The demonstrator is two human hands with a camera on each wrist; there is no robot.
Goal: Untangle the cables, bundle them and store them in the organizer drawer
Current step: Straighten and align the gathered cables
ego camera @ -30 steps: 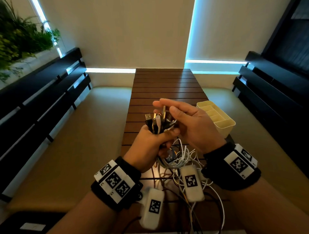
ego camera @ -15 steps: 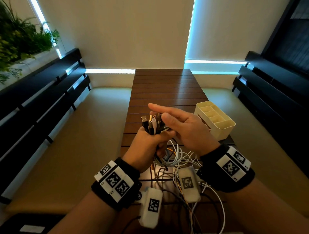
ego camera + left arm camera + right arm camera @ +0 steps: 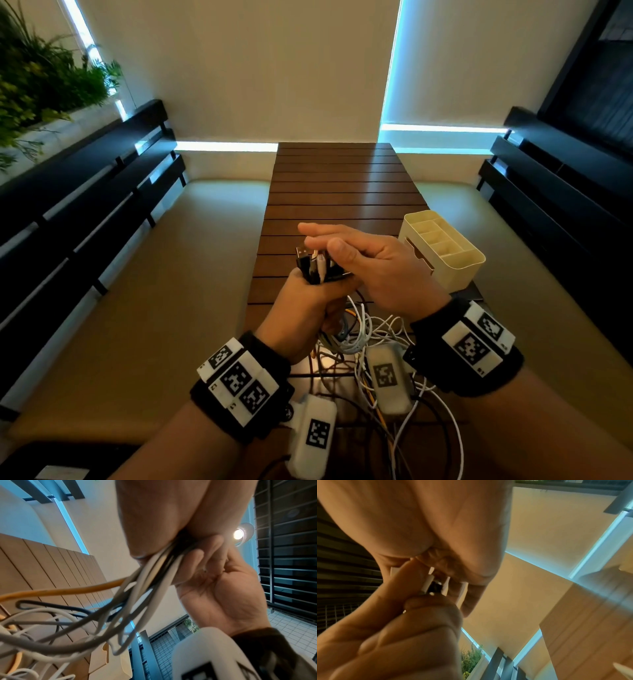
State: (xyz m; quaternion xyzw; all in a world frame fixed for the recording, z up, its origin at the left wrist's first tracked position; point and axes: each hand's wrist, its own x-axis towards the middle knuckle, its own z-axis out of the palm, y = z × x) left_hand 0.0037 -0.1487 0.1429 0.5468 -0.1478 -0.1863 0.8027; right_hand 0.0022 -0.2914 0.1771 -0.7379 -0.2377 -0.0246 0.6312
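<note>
The left hand (image 3: 301,308) is fisted round the gathered cables (image 3: 349,337) just below their plugs (image 3: 317,265), which stand up together above the slatted table (image 3: 335,192). The right hand (image 3: 373,270) lies over the plugs with fingers nearly straight, seemingly levelling them. The rest of the cables droop in a loose tangle near the person. Judging by this, gathering has begun; bundling remains, and nothing shows in the cream organizer's (image 3: 442,270) top compartments at right.
</note>
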